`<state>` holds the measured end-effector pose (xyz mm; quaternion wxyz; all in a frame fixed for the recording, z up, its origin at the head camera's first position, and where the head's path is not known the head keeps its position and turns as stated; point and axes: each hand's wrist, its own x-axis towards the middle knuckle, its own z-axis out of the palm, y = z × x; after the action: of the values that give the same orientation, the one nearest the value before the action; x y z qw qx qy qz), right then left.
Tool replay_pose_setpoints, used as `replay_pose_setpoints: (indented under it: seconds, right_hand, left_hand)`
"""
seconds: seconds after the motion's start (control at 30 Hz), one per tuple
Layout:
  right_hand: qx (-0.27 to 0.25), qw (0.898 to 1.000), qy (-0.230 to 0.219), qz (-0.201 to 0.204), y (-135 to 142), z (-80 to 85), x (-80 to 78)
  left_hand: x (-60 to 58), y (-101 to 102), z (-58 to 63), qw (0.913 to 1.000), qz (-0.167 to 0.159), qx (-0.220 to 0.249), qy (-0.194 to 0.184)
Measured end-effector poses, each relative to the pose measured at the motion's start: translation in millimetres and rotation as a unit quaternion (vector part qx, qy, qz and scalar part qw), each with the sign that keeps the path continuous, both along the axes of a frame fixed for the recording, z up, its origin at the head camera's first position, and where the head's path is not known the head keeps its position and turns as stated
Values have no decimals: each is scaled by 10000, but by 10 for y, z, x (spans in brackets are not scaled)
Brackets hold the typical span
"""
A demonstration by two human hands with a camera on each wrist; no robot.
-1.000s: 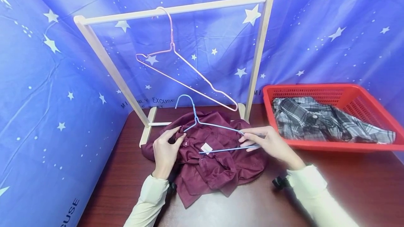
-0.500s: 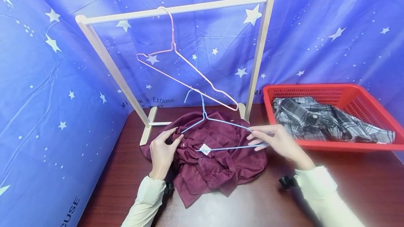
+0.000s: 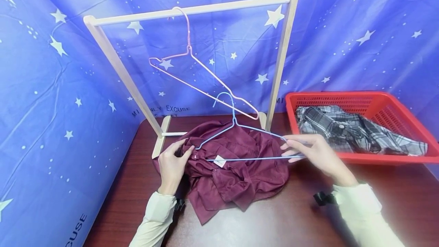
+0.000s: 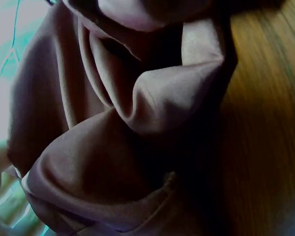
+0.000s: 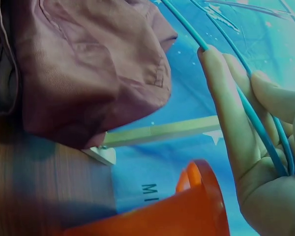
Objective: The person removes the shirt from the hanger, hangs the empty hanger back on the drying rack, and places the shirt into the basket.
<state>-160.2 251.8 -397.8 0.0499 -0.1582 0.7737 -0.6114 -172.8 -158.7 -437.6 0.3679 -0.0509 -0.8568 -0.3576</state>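
Observation:
A maroon shirt (image 3: 240, 190) lies bunched on the table, its white label (image 3: 219, 161) facing up. My left hand (image 3: 173, 167) pinches the shirt's edge on the left between thumb and fingers. In my right hand (image 3: 317, 153) is the right end of a blue wire hanger (image 3: 253, 159). The hanger's left shoulder tip is at the pinched edge, and its hook points up, above the cloth. Folds of the shirt (image 4: 88, 167) fill the left wrist view, which hides the left fingertips. In the right wrist view, fingers hold both wires of the hanger (image 5: 255, 118).
A wooden rack (image 3: 233, 7) stands behind the shirt, with a pink wire hanger (image 3: 188, 39) hooked over its bar. To the right sits a red basket (image 3: 370, 158) containing a grey plaid garment (image 3: 339, 129). A blue star-patterned curtain (image 3: 212, 75) encloses the table.
The right hand has moved right with the blue hanger, and more of its left shoulder shows out of the cloth. My left hand has shifted slightly left, still pinching the shirt.

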Motion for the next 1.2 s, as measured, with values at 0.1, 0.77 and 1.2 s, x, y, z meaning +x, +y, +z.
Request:
replay_pose_setpoints:
  seconds: [0.1,0.77,1.2]
  right_hand:
    - [59,10000,40,0,49,13,21]
    - [298,9983,420,-285,286,130,140]
    - [205,9984,465,-266,407,191,188]
  left_hand:
    - [-3,-9,-6,10000,5,7,-31]
    - [-7,-76,-72,9988,142,-91,-462]
    - [-19,-86,-83,9979,149,-97,-630]
